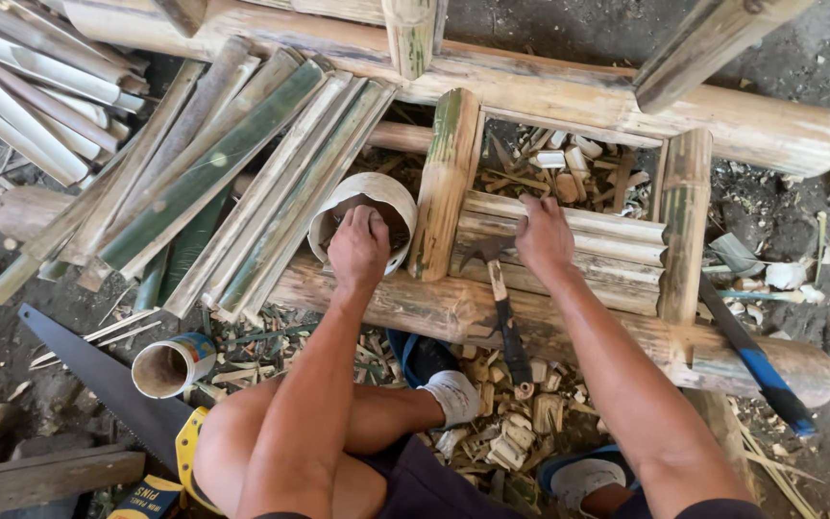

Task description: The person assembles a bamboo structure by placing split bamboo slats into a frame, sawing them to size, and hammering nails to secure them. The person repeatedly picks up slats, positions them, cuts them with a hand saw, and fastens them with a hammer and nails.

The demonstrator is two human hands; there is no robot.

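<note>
On a bamboo frame (pixel 492 308), the left hand (pixel 358 247) reaches curled into a white tub (pixel 362 192); the right hand (pixel 543 235) presses its fingers on slats (pixel 607 240) beside a hammer (pixel 501 308).

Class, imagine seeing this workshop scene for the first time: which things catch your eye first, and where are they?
The left hand reaches into a white tub at centre, while the right hand presses on split bamboo slats in a bamboo frame. A hammer lies just below, and a handsaw sits lower left.
</note>
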